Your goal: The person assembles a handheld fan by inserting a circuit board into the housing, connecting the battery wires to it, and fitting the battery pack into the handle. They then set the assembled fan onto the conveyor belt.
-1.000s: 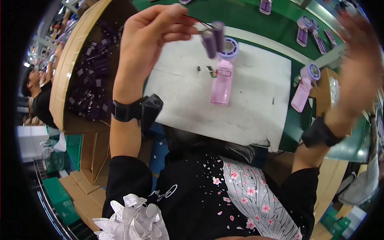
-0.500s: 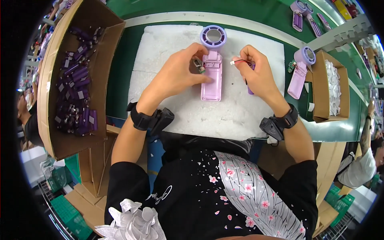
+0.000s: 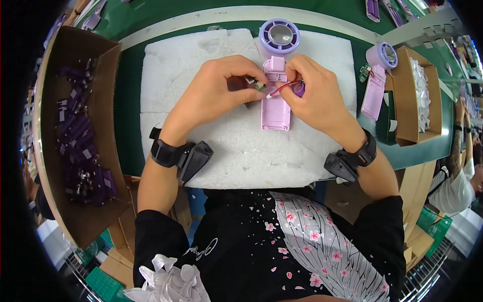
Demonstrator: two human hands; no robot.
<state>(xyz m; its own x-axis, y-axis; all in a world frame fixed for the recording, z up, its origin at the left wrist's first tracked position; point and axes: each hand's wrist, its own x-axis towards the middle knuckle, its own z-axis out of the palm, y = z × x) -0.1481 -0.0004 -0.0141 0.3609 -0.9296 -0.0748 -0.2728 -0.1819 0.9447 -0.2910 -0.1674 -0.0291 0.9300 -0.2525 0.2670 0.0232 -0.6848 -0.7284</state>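
Note:
A handheld fan with a round lavender head (image 3: 279, 36) and an open pink handle shell (image 3: 275, 115) lies on a white foam sheet (image 3: 231, 151). To its left, my left hand (image 3: 221, 85) pinches a small green circuit board (image 3: 259, 86) above the shell's edge. My right hand (image 3: 317, 88), at the shell's right side, is closed on a purple battery (image 3: 299, 89), mostly hidden by the fingers. From it run red and black wires to a small white connector (image 3: 269, 95), which hangs over the shell near the circuit board.
A cardboard box (image 3: 113, 146) of purple batteries stands at the left. At the right are another fan with an open pink handle (image 3: 374, 93), a loose green board (image 3: 365, 73) and a carton (image 3: 433, 95) of white parts. More fan parts (image 3: 391, 12) lie at the far right.
My right hand has moved left with the battery, bringing its connector over the shell. The circuit board in my left hand has come nearer the connector. The whole view has shifted somewhat.

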